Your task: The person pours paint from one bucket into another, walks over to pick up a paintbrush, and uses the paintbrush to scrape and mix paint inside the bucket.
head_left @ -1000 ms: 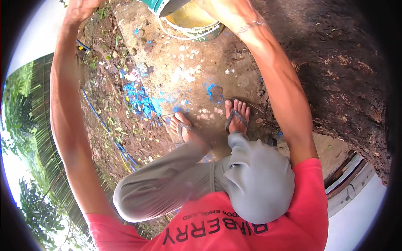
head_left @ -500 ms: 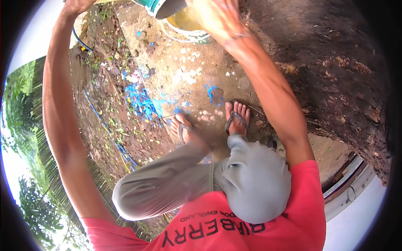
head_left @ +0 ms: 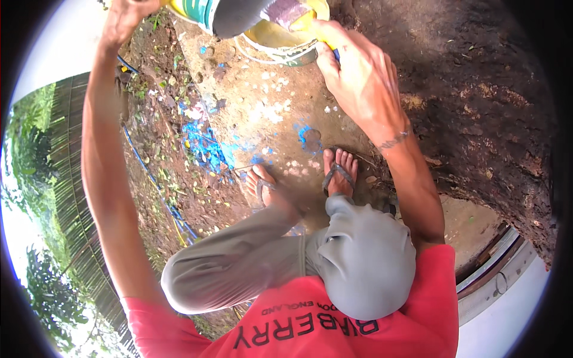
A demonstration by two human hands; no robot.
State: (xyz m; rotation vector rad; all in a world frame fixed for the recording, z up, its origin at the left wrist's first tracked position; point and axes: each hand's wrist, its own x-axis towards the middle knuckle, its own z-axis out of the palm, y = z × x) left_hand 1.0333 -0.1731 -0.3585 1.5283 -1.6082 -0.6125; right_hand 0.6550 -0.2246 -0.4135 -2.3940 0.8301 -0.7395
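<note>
My left hand [head_left: 126, 22], partly cut off by the top edge, grips the base end of a green and yellow paint can [head_left: 198, 11]. The can is tipped on its side, its dark grey mouth facing right over a bucket [head_left: 298, 58]. In my right hand [head_left: 365, 74] is a paintbrush [head_left: 287, 12] with a yellow part by the fingers; the fingers are closed round it. Its bristle end lies close to the can's mouth, above the bucket; whether they touch I cannot tell. Yellowish paint shows inside the bucket, which has a white wire handle [head_left: 253, 56].
The bucket stands on a bare dirt and concrete ground [head_left: 268, 89] splashed with blue paint [head_left: 206, 146] and white spots. A dark, rough bank [head_left: 477, 89] rises on the right. A blue hose [head_left: 143, 170] runs along the left. My sandalled feet [head_left: 340, 170] are below.
My right hand has moved right and down, and the paintbrush in it now shows. The can and my left hand have shifted slightly right and down in view.
</note>
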